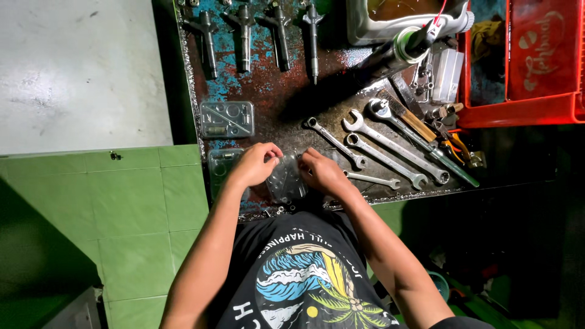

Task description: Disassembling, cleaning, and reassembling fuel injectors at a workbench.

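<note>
So we're looking straight down at a rusty metal workbench (pixel 292 97) with patches of blue paint flaking off, set against a green tiled wall (pixel 140 213) and a pale concrete floor (pixel 73 67). Biggest thing on it is the red plastic crate (pixel 536 61) at the far right corner, with a grey tub (pixel 390 24) just beside it.

Along the far edge we've got four fuel injectors (pixel 262 36) lined up side by side, all pointing toward us. To the right of our hands lies a fan of combination wrenches (pixel 390 149), near each other, plus a wooden-handled tool (pixel 411 119) and a screwdriver with a green handle (pixel 454 167) close to the crate.

Two clear plastic blister trays sit at the left: one (pixel 227 119) further out with small parts in its pockets, another (pixel 219 164) right next to our left wrist.

Now the hands. Both are on a small clear plastic packet (pixel 286 180) at the near edge of the bench, right in front of us. Our left hand (pixel 255 163) has its fingers curled and pinching the packet's left top edge, our right hand (pixel 323 172) pinching the right top edge. What's inside the packet we can't make out.
</note>
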